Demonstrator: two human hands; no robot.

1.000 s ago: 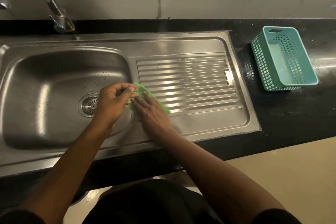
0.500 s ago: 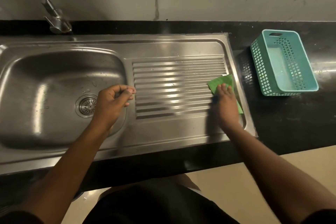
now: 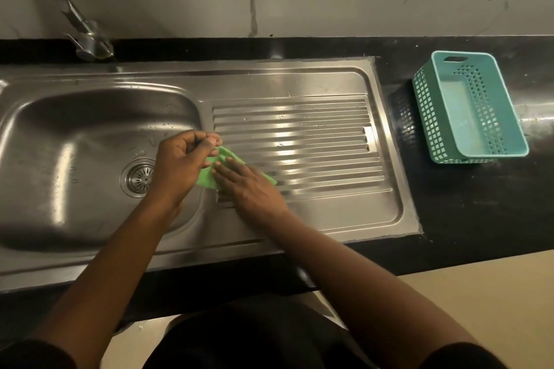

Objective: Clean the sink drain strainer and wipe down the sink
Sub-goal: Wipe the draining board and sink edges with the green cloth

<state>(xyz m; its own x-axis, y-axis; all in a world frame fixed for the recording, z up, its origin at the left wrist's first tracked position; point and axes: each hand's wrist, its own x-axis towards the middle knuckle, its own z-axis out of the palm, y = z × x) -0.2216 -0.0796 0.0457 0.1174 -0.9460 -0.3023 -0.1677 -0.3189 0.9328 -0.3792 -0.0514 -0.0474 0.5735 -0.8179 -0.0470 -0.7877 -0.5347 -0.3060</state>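
Right fingers, straight and together, have drawn the green cloth back from the drainboard's far right end to its left end and press it flat there. Left fingers remain curled, thumb to tips, holding nothing visible, at the basin edge. Drain strainer sits seated in the basin floor. Judgement: drainboard wiping is under way; basin wiping appears outstanding. A teal basket stands on the surface
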